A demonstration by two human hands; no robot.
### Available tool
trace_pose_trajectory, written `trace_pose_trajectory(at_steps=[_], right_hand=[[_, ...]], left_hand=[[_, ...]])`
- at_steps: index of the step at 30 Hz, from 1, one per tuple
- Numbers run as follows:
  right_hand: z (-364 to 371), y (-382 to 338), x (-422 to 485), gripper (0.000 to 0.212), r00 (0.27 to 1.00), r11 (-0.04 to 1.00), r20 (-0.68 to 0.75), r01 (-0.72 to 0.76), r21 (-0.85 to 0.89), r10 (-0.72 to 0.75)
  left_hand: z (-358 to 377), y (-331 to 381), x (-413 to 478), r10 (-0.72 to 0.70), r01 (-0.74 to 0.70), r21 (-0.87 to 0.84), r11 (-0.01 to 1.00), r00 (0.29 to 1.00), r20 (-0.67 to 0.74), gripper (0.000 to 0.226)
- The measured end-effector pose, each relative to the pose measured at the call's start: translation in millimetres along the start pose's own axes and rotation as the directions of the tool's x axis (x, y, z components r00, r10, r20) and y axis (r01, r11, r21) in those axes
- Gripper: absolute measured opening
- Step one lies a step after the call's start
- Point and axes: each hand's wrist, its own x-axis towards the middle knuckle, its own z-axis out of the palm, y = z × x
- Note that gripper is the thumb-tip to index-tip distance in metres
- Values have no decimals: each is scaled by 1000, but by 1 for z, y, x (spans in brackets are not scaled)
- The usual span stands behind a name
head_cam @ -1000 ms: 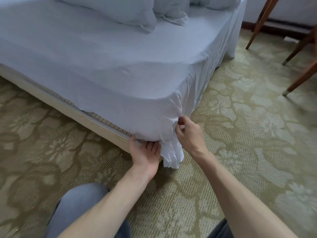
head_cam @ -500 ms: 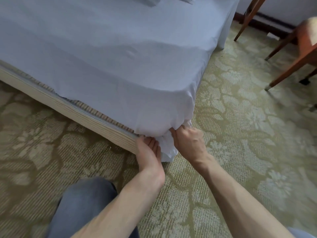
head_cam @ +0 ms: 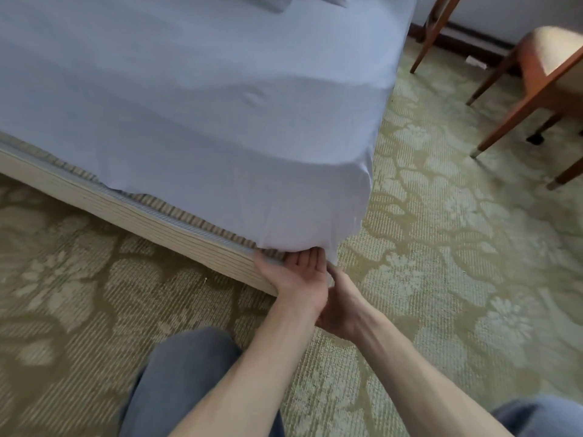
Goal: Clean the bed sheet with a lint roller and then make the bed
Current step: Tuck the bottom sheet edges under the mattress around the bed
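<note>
Fabric contact, left hand: fingers straight and slid under the lower edge of the bed sheet at the near corner. The thumb lies on the bed base. Nothing is gripped.
Second contact, right hand: low, just beside the corner and largely covered by the left wrist. It reaches toward the sheet's hanging tail. Whether it pinches cloth cannot be told.
Sheet position: spread over the mattress, with the corner drawn down and bunched at the hands. Along the near side the hem stops short, leaving a ribbed strip bare above the base.
Tool, lint roller: not in view.
Step, as judged: tucking the corner, part of making the bed.
Risk one: a shallow tuck, so the tail could slip out once the hands leave.
Risk two: a hard pull at the corner could drag the untucked near hem higher and crease the top.
Risk three: the right hand works unseen under the left, so an uneven fold may be trapped.
Risk four: fingers could be nipped between mattress and base.
Surroundings: knee on the patterned carpet. A chair stands well apart. Pillows lie at the far end.
</note>
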Motion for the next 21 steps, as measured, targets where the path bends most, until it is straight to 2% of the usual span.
trace_pose_trajectory(at_steps=[1, 2, 4, 6, 8, 12, 16, 19, 21], right_hand=[[6, -1, 6, 71, 997, 994, -32, 74, 79, -72], [10, -4, 11, 56, 987, 976, -73, 151, 154, -141], [13, -17, 8, 10, 948, 933, -176, 299, 199, -266], [11, -36, 0, 15, 911, 895, -235, 390, 217, -340], [9, -47, -9, 2, 885, 861, -216, 456, 223, -413], [12, -64, -35, 31, 909, 900, -94, 416, 131, -406], [23, -96, -52, 64, 947, 948, -97, 313, 64, -306], [25, -112, -57, 73, 966, 968, -71, 247, -51, -250], [20, -119, -55, 78, 981, 980, -4, 195, -36, -195]], left_hand=[[1, 0, 1, -2, 2, 5, 1000, 1000, 3, 75], [1, 1, 2, -14, 14, 5, 1000, 1000, 6, 75], [0, 7, 0, -40, 40, 11, 999, 998, 42, 72], [-4, 13, -5, -67, 64, 45, 997, 996, 56, 73], [-7, 11, -12, -79, 78, 92, 993, 997, 10, 80], [-5, -4, -22, -49, 58, 136, 989, 997, -64, 81], [-1, -27, -27, 36, -6, 213, 977, 990, -135, 71], [-2, -36, -30, 88, -44, 298, 953, 987, -136, 65], [-4, -37, -22, 105, -62, 306, 950, 986, -126, 62]])
